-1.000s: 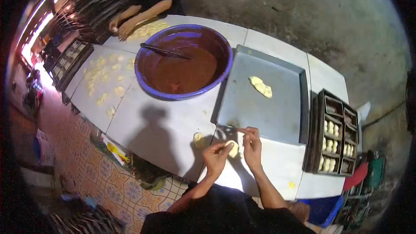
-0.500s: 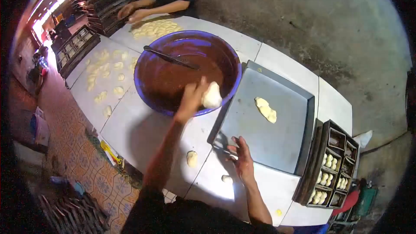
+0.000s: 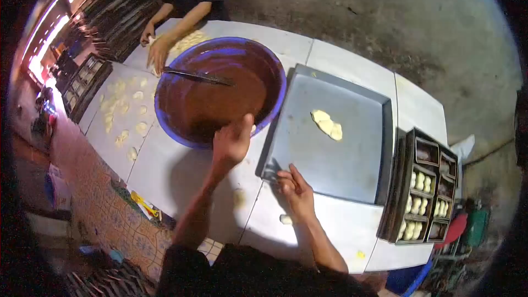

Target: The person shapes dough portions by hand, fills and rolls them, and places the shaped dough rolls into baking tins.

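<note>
My left hand (image 3: 230, 146) is at the near rim of a big purple basin (image 3: 160, 115) with brown filling inside. Its back faces me, and a bit of white dough (image 3: 253, 130) peeks out beside the thumb; the rest is hidden by the hand. My right hand (image 3: 298, 193), fingers apart and slightly bent, hovers by the near left corner of a grey metal tray (image 3: 352, 170). A twisted dough piece (image 3: 328, 125) lies on that tray. On the table below my right hand sits a small dough lump (image 3: 285, 219); another lump (image 3: 239, 198) is left of it.
A dark spatula-like tool (image 3: 198, 76) rests across the basin. Baking tins (image 3: 421, 187) with dough balls stand at the right. Several dough pieces (image 3: 124, 104) lie on the left of the table. At the far side, a co-worker's hands (image 3: 157, 49) handle dough.
My left hand has turned and drawn toward me with the dough, which is now mostly hidden. My right hand's fingers have curled slightly. The co-worker's hands have moved, and the view has shifted.
</note>
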Action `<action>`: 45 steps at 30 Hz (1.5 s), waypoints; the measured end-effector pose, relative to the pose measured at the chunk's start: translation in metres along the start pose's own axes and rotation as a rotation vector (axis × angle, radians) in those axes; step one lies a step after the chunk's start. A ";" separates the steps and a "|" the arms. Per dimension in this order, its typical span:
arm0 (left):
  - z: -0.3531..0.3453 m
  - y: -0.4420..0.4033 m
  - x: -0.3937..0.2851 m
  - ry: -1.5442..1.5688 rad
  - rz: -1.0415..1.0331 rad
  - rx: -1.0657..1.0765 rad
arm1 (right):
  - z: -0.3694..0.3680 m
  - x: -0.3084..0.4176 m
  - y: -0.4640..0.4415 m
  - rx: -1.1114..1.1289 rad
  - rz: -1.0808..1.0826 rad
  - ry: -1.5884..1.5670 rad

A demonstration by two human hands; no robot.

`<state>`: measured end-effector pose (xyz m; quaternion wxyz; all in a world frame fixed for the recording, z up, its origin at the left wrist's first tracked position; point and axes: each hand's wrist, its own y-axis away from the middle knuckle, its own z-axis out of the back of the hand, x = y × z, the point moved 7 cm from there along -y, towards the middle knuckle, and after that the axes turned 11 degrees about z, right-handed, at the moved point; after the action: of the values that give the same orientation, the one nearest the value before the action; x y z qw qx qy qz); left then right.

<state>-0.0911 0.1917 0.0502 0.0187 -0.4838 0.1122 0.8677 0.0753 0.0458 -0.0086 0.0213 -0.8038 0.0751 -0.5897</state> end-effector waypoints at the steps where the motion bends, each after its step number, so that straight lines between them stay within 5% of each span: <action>1: 0.000 0.022 0.005 0.403 -0.015 -0.044 | 0.000 0.003 -0.003 -0.025 -0.005 0.001; 3: -0.039 0.061 0.020 0.813 0.313 0.388 | -0.017 -0.013 0.003 -0.066 -0.327 -0.591; 7: -0.077 0.129 0.026 1.158 0.319 0.185 | -0.010 0.014 0.029 -0.264 -0.341 -0.288; 9: -0.098 0.149 0.024 1.252 0.347 0.303 | -0.006 0.016 0.042 -0.268 -0.110 -0.213; 11: -0.094 0.168 0.016 0.642 0.198 0.228 | -0.027 0.075 0.060 0.088 0.538 0.905; 12: -0.090 0.174 0.011 0.469 0.080 0.193 | -0.023 0.066 0.068 0.210 0.415 0.829; 13: -0.087 0.179 0.005 0.295 -0.041 0.154 | -0.023 0.072 0.073 0.239 0.508 0.885; 15: -0.093 0.183 0.014 0.331 -0.006 0.205 | -0.011 0.085 0.078 0.196 0.582 0.763; 19: -0.100 0.201 0.008 0.343 -0.163 0.166 | 0.017 0.082 0.086 -0.144 0.416 0.396; 25: -0.117 0.215 0.027 0.608 0.247 0.274 | 0.002 0.076 0.120 0.101 0.501 0.649; 27: -0.118 0.222 0.025 0.636 0.062 0.081 | 0.016 0.062 0.124 0.071 0.382 0.695; 30: -0.133 0.217 0.050 0.524 0.097 0.243 | 0.018 0.051 0.124 -0.080 0.144 0.518; 31: -0.126 0.218 0.043 0.472 -0.118 0.162 | 0.014 0.055 0.121 -0.011 0.288 0.759; 32: -0.119 0.221 0.037 0.413 -0.332 0.078 | 0.016 0.034 0.118 0.078 0.066 0.538; 33: -0.119 0.220 0.040 0.704 -0.096 0.246 | 0.015 0.018 0.120 0.162 -0.152 0.313; 35: -0.110 0.228 0.037 0.710 -0.025 0.314 | 0.005 0.000 0.136 0.458 -0.641 -0.006; 37: -0.083 0.227 0.037 0.743 -0.329 0.017 | -0.004 0.027 0.110 0.446 -0.152 0.210; 38: -0.075 0.224 0.050 0.742 -0.266 -0.041 | 0.004 0.025 0.097 0.417 0.070 0.514; 39: -0.071 0.212 0.077 0.689 -0.093 -0.098 | 0.014 0.000 0.089 0.179 -0.129 0.294; 41: -0.045 0.209 0.076 0.313 0.214 -0.346 | 0.021 -0.007 0.068 0.344 0.144 0.643; 43: -0.042 0.189 0.101 0.172 0.113 -0.332 | 0.039 -0.056 0.078 0.314 -0.233 0.406; 45: -0.052 0.172 0.113 0.052 0.005 -0.341 | 0.033 -0.003 0.078 0.207 0.382 0.894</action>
<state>-0.1315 0.0041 -0.0408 -0.0688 -0.5022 -0.0349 0.8613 0.0987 -0.0322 -0.0310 0.1744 -0.4378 0.1638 -0.8667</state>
